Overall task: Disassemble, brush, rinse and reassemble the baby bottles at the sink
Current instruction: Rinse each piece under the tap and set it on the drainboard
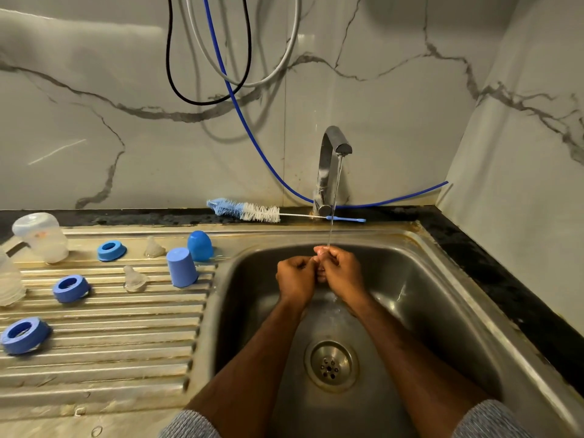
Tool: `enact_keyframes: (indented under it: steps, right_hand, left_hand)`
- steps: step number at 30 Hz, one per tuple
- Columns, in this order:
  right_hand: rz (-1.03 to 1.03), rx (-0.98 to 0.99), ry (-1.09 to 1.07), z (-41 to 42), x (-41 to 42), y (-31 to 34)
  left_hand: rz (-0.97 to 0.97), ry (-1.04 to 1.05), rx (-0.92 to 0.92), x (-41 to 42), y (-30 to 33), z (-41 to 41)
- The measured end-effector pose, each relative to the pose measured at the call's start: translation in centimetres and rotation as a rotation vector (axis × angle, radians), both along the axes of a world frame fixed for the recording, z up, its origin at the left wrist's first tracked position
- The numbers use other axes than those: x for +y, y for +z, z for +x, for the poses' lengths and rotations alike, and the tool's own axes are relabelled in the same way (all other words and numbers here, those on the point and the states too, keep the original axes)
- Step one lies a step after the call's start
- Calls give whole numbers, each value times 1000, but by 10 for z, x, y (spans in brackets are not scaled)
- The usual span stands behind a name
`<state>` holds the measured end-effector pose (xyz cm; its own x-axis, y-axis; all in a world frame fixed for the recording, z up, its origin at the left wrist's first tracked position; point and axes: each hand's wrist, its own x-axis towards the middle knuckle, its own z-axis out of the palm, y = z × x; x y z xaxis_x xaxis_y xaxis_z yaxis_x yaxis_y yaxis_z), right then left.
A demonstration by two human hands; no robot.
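— Where do things sit around the sink basin (410,279)?
— Tap (331,159) behind it, brush (252,211) lying left of the tap. Rings (71,288), teats (135,279), caps (181,267) and bottles (42,237) on the drainboard (110,358), left. Both hands (316,273) over the basin.

Dim, warm, yellowish light is falling from above and in front, giving the whole view a muddy cast. A soft glare is spreading across the marble wall (363,52) toward 12 o'clock. The hanging hoses (221,58) are casting blurred grey shadows on it. Bright streaks are glinting off the ribbed steel drainboard (110,327) at 8 o'clock and the sink (442,311) wall at 3 o'clock. The wide lens is bending straight edges outward, and objects at 9 o'clock are smearing softly.
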<state>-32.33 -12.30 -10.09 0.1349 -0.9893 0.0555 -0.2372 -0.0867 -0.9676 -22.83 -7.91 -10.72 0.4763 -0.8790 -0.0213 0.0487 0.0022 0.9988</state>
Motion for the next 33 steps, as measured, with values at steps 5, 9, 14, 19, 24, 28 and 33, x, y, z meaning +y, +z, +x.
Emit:
enact_keyframes:
  steps: [5,9,14,19,24,28,33]
  right_hand:
    - [-24,226,-108,2,4,9]
    - [74,230,-94,-4,3,11]
    - [129,-20,109,-8,6,13]
    - [133,-102,184,-13,8,15]
    - [122,29,218,-21,7,18]
    - [113,31,202,-29,2,12]
    - [100,8,154,-28,-1,7]
  left_hand:
    - [-144,-57,-343,2,2,1]
    - [-180,-78,-453,3,3,-3]
    - [-113,-35,-120,2,-3,2]
    - [-33,-48,4,0,-5,-2]
    - [-22,-21,68,-1,-6,-1]
    - [-48,-84,103,0,-7,1]
    - [-85,-126,-5,4,-1,1]
